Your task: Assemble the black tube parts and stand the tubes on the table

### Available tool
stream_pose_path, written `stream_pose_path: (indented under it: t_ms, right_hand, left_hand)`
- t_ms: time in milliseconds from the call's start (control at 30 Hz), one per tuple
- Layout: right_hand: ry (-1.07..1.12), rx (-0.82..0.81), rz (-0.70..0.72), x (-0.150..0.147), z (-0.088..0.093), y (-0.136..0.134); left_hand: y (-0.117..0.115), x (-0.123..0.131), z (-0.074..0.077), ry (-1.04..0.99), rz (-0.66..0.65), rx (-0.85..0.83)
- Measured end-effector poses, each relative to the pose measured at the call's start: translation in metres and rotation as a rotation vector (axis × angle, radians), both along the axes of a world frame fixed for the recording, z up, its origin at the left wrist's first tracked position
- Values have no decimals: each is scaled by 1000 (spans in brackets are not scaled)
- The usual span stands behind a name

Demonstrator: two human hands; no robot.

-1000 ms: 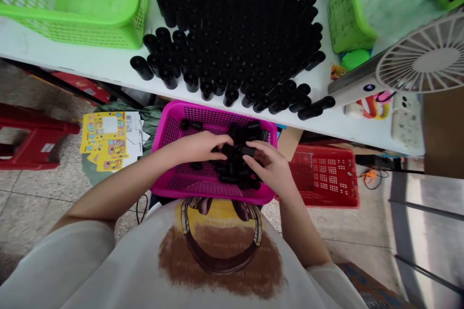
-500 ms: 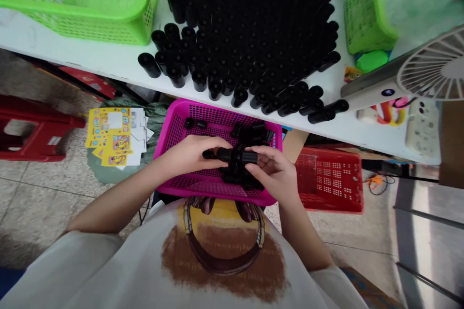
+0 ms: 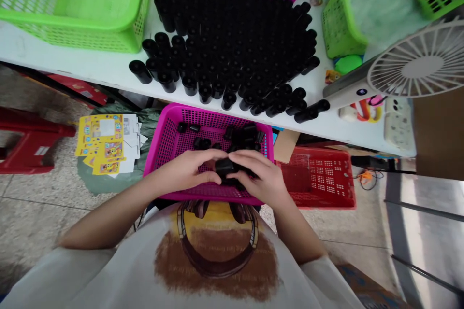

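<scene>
Over the pink basket [image 3: 154, 154] on my lap, a short black plastic cylinder [image 3: 224, 167] lies sideways between my hands. My right hand [image 3: 259, 174] is closed round its right part, which the fingers largely hide. The thumb and fingers of my left hand [image 3: 188, 170] pinch about its left end. Small loose black parts [image 3: 250, 133] lie in the basket beyond my hands, heaped mostly on its right side. Whether the cylinder is one piece or two joined pieces, I cannot tell.
Many black cylinders [image 3: 228, 100] stand in tight rows on the white table [image 3: 105, 65]. Green baskets [image 3: 126, 34] flank them, and a white fan [image 3: 420, 67] is at the right. A red crate [image 3: 326, 178] and a red stool [image 3: 29, 140] stand below the table.
The black cylinder, held lengthwise before, has come nearer my body and now shows mainly its left end. My right hand covers more of it. The view has shifted slightly right.
</scene>
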State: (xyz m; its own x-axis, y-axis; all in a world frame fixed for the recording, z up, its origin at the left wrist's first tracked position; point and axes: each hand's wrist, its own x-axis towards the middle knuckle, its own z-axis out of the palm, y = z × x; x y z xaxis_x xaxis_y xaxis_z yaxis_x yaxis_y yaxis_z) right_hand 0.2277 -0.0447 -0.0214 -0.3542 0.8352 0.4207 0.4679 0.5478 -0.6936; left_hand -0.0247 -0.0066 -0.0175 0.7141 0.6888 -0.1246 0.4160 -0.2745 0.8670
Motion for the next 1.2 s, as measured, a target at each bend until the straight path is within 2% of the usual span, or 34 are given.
stream_pose_path:
  t_ms: [67,167,233,300,367,433,533,633,700,767,867,900,933,1000,1067,1200]
  right_hand:
    - [-120,59,-170,19,10,10]
    - [-345,209,-519,55,20,31]
    - [-477,264,-630,75,20,44]
    - [-566,276,-642,86,13,56]
    - [-619,281,-619,90,2,67]
    - [-657,288,-618,89,-5,73]
    - [-679,290,-652,84,-2,71]
    - [-586,289,-636,77,14,51]
    - [-508,222,-535,69,22,34]
    - [-506,37,-296,56,21,19]
    - [-701,-349,158,32,0,6]
    - [-783,-446,251,25,-8,3]
    - [-854,-513,305,19,-16,2]
    - [-925,-574,332,14,-26,0]
    - [-895,-597,305,18,-28,-1]
    - [-571,-627,119,37,-19,-2]
  left_hand:
    - [0,-5,1,90,72,162]
    - [1,-23,-3,374,345,401]
    - [1,-42,-12,546,543,408]
    - [0,-61,-26,567,632,318]
    - [-3,-77,-37,545,597,181]
    - [-6,-87,-41,558,552,80]
    - [-10,-92,-35,607,531,41]
    - [-7,-85,-22,631,513,155]
    - [-1,-72,-13,615,459,275]
    - [5,-51,-9,577,294,336]
    - [8,-6,-16,554,-164,286]
    - [6,9,-22,561,-303,273]
    - [4,23,-29,575,-388,282]
    - [-1,45,-44,590,-484,337]
    - [-3,60,-56,605,-550,341]
    - [-1,69,-62,642,-582,236]
